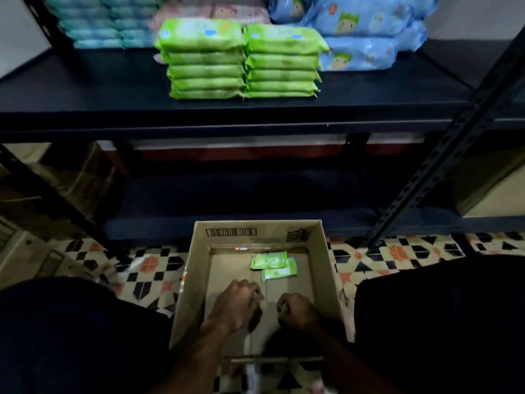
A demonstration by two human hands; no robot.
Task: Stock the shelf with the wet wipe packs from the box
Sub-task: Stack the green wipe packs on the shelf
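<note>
Just beyond the curled fingers, slightly nearer the right ones, a few small green wet wipe packs (272, 264) lie flat and overlapping on the bottom of the cardboard box (326, 265). The left hand (235, 307) hangs inside the box with fingers curled in, too blurred to tell whether they pinch anything, and the right hand (298, 311) is balled into a loose fist with nothing visible in it. Well beyond the fingers, glossy, pillow-shaped green stacked packs (241, 61) stand in two columns on the dark shelf (85, 89).
</note>
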